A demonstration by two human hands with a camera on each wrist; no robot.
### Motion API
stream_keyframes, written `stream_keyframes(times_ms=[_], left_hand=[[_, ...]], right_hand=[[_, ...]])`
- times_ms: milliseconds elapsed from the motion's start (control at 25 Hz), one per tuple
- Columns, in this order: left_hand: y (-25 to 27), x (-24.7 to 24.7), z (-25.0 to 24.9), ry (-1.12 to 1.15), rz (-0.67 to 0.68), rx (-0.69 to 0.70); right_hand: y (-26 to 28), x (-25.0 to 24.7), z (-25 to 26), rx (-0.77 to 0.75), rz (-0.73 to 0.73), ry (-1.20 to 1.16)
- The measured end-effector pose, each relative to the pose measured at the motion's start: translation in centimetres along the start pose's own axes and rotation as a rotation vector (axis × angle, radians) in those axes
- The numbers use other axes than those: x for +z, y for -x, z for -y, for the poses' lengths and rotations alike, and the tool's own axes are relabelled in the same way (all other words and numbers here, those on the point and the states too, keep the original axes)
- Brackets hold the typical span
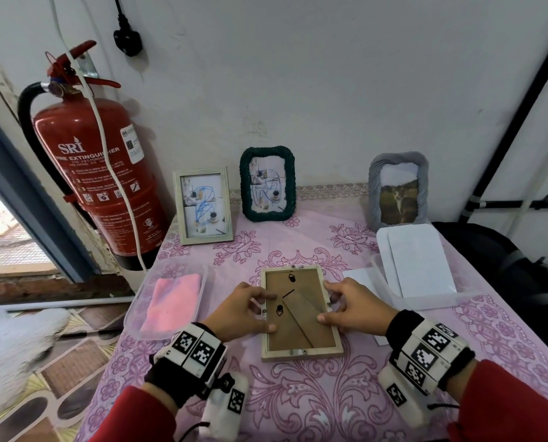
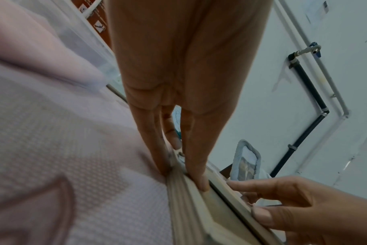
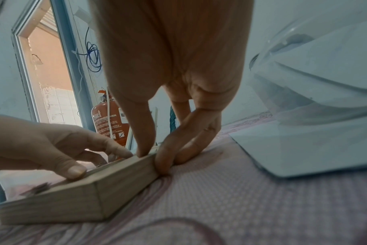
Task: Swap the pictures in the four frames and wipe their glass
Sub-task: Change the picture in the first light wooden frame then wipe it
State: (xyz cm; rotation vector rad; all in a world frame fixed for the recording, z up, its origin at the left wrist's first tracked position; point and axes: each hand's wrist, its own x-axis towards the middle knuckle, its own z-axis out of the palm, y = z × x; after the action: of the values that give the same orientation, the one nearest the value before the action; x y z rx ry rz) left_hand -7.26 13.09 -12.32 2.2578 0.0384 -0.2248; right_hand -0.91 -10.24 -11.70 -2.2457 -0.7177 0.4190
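A pale wooden frame (image 1: pixel 301 314) lies face down mid-table, its brown backing board and stand up. My left hand (image 1: pixel 263 311) rests on its left rim (image 2: pixel 191 207), with straight fingers (image 2: pixel 197 174) touching the rail and the thumb on the backing. My right hand (image 1: pixel 330 303) pinches the right rail (image 3: pixel 124 179), thumb on top and curled fingers (image 3: pixel 168 159) against the outer side. Three frames stand at the back: a wooden one (image 1: pixel 202 205) and a dark green one (image 1: pixel 268 183) with scribbled pictures, and a grey one (image 1: pixel 397 188) with a cat photo.
A pink cloth (image 1: pixel 173 301) lies in a clear tray (image 1: pixel 132 317) on the left. On the right is a clear container (image 1: pixel 432 301) of white sheets, with a loose white sheet (image 1: pixel 357 277) beside it. A red fire extinguisher (image 1: pixel 100 173) hangs by the table's left edge.
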Motion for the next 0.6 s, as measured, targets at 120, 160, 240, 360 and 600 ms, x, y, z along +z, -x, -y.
stream_keyframes(times_ms=[120, 160, 240, 360, 600], left_hand=[[0.5, -0.4, 0.4, 0.012, -0.001, 0.037], [0.6, -0.6, 0.5, 0.016, -0.003, 0.034], [0.7, -0.8, 0.7, 0.047, 0.001, 0.018], [0.7, -0.9, 1.0, 0.122, -0.012, -0.004], [0.3, -1.2, 0.8, 0.09, 0.008, 0.016]], right_hand=[[0.1, -0.2, 0.0, -0.025, 0.015, -0.037], [0.1, -0.2, -0.2, -0.036, 0.015, -0.038], [-0.1, -0.1, -0.4, -0.035, -0.005, -0.009], [-0.4, 0.1, -0.9, 0.03, -0.035, 0.053], [0.0, -0.4, -1.7, 0.116, 0.043, -0.166]])
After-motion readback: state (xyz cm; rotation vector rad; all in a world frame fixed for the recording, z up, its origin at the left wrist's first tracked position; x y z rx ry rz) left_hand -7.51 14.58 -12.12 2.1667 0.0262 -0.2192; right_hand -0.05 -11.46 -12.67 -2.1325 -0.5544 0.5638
